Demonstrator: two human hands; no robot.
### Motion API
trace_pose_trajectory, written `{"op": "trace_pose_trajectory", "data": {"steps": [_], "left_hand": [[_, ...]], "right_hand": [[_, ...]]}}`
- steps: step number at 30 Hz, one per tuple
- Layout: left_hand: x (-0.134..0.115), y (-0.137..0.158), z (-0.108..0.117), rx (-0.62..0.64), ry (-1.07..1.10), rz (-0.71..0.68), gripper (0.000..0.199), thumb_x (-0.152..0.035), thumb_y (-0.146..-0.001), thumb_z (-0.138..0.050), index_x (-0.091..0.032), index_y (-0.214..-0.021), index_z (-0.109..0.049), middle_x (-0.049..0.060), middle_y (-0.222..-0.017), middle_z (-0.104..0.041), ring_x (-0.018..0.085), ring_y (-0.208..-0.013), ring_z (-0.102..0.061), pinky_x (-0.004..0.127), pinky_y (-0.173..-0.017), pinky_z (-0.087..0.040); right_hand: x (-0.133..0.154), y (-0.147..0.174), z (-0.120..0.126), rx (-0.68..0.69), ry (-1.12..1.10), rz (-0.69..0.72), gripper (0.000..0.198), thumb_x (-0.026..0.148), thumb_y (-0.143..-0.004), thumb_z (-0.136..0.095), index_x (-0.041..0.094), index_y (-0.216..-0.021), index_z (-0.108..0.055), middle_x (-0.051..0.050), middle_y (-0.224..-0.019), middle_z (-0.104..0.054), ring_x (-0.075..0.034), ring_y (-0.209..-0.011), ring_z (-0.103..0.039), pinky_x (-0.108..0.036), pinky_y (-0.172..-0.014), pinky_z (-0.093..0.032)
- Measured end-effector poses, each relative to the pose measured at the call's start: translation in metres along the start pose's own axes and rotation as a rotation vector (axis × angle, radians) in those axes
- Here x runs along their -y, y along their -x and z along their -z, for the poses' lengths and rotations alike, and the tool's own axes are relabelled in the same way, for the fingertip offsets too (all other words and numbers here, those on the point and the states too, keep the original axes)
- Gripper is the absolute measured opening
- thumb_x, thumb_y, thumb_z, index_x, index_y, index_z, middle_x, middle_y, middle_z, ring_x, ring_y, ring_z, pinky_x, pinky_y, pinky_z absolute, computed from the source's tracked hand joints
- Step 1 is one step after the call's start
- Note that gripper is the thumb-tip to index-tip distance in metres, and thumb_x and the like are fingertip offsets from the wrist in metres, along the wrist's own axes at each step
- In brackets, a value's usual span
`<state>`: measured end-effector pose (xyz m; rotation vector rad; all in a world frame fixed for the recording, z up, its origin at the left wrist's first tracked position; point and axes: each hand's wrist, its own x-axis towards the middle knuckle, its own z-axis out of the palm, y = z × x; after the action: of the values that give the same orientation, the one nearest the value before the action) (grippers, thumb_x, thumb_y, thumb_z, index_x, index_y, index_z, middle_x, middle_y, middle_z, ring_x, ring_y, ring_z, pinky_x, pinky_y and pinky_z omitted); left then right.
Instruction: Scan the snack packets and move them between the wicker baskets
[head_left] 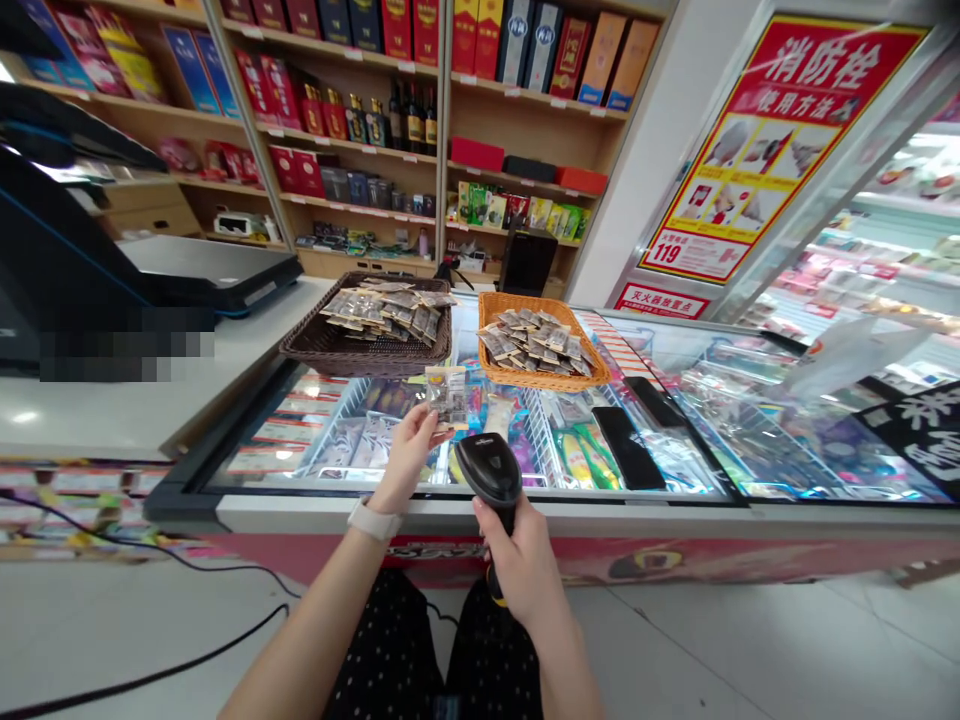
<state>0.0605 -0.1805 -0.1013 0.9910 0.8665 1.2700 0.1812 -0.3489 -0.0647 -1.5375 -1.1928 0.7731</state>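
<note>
My left hand (412, 440) pinches a small clear snack packet (448, 395) by its lower left edge, above the glass freezer lid. In my right hand (521, 555) is a black barcode scanner (489, 466), gripped by its handle, its head close to the packet's lower right. Beyond the packet stands a dark brown wicker basket (322, 352) with a heap of similar packets (386, 308). To its right, an orange wicker basket (547, 378) holds another pile of such packets (534, 340).
Under the baskets is a chest freezer (300, 508) with frozen goods. Two black phones (628, 447) lie on its glass to the right. A black scale (210, 270) stands on the left counter (97, 410). Cables (150, 545) run across the floor; stocked shelves (345, 140) line the back.
</note>
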Motion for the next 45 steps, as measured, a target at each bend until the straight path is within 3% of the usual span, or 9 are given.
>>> {"op": "trace_pose_trajectory", "data": {"steps": [5, 16, 24, 36, 40, 43, 45], "left_hand": [[0.018, 0.009, 0.002, -0.019, -0.025, 0.043, 0.039, -0.039, -0.074, -0.080, -0.020, -0.102, -0.061, 0.003, -0.094, -0.070, 0.015, -0.082, -0.070, 0.029, -0.079, -0.059], [0.017, 0.012, 0.000, -0.064, 0.008, 0.085, 0.030, -0.032, -0.080, -0.071, -0.023, -0.105, -0.057, -0.001, -0.090, -0.068, 0.012, -0.074, -0.067, 0.025, -0.074, -0.055], [0.018, 0.013, 0.000, -0.047, 0.018, 0.077, 0.027, -0.030, -0.082, -0.069, -0.022, -0.105, -0.058, 0.002, -0.094, -0.069, 0.013, -0.077, -0.068, 0.025, -0.074, -0.054], [0.011, 0.011, -0.001, -0.036, 0.088, 0.065, 0.030, -0.032, -0.079, -0.075, -0.021, -0.102, -0.059, 0.001, -0.093, -0.069, 0.013, -0.076, -0.067, 0.029, -0.077, -0.058], [-0.021, -0.007, -0.020, 0.036, 0.153, 0.092, 0.018, -0.023, -0.083, -0.072, -0.017, -0.098, -0.064, 0.003, -0.094, -0.071, 0.013, -0.074, -0.068, 0.032, -0.082, -0.059], [-0.053, -0.036, -0.054, 0.127, 0.192, 0.095, 0.004, -0.015, -0.091, -0.064, -0.013, -0.094, -0.066, 0.005, -0.089, -0.071, 0.012, -0.074, -0.068, 0.034, -0.090, -0.059], [-0.069, -0.063, -0.084, 0.171, 0.217, 0.102, 0.005, -0.012, -0.094, -0.061, -0.012, -0.090, -0.065, 0.005, -0.083, -0.069, 0.011, -0.073, -0.067, 0.033, -0.092, -0.058]], "right_hand": [[-0.007, 0.003, 0.000, -0.024, 0.027, -0.011, 0.043, 0.056, -0.095, -0.057, 0.017, -0.106, -0.073, -0.006, -0.070, -0.073, -0.028, -0.073, -0.073, -0.028, -0.055, -0.050], [-0.002, 0.002, -0.003, 0.002, 0.155, 0.011, 0.043, 0.055, -0.096, -0.054, 0.017, -0.103, -0.073, -0.005, -0.061, -0.070, -0.028, -0.060, -0.070, -0.032, -0.060, -0.049], [0.002, -0.001, -0.008, 0.045, 0.119, -0.044, 0.044, 0.056, -0.096, -0.053, 0.018, -0.106, -0.073, -0.001, -0.053, -0.062, -0.028, -0.056, -0.067, -0.032, -0.059, -0.047], [0.001, -0.002, 0.002, 0.050, 0.067, -0.041, 0.049, 0.062, -0.096, -0.052, 0.017, -0.103, -0.072, -0.004, -0.061, -0.069, -0.025, -0.052, -0.065, -0.031, -0.054, -0.048], [-0.010, -0.003, 0.009, -0.023, 0.030, -0.048, 0.053, 0.066, -0.093, -0.054, 0.017, -0.101, -0.072, -0.005, -0.064, -0.070, -0.025, -0.054, -0.065, -0.031, -0.053, -0.049], [-0.016, -0.004, 0.016, -0.023, 0.014, -0.083, 0.051, 0.065, -0.093, -0.055, 0.017, -0.099, -0.070, -0.003, -0.063, -0.068, -0.023, -0.054, -0.064, -0.030, -0.053, -0.049], [-0.017, -0.003, 0.022, -0.013, 0.012, -0.102, 0.049, 0.064, -0.093, -0.055, 0.017, -0.096, -0.069, -0.002, -0.062, -0.066, -0.021, -0.051, -0.061, -0.030, -0.052, -0.049]]}}
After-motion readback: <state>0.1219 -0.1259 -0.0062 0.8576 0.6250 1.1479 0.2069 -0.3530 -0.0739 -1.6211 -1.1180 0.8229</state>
